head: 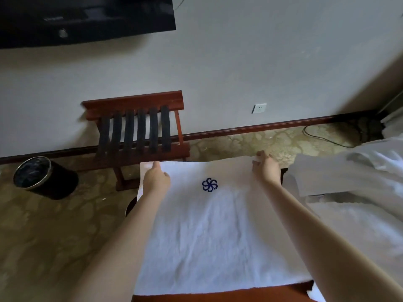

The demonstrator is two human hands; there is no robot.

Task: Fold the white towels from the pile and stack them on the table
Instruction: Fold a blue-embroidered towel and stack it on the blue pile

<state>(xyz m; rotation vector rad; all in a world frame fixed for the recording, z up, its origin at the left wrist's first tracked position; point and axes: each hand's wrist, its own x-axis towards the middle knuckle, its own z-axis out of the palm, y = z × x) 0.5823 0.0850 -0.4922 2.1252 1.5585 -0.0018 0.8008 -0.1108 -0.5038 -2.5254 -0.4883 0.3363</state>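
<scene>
A white towel (209,232) with a blue flower emblem lies spread flat over the reddish-brown table (218,298), covering most of its top. My left hand (156,178) grips the towel's far left corner. My right hand (265,167) pinches the far right corner. Both arms reach forward over the cloth. A heap of white linen (357,182) lies to the right of the table.
A wooden luggage rack (139,136) with dark straps stands against the wall beyond the table. A black waste bin (43,177) sits on the patterned carpet at left. A dark screen (87,18) hangs on the wall, and a cable (322,138) trails on the floor at right.
</scene>
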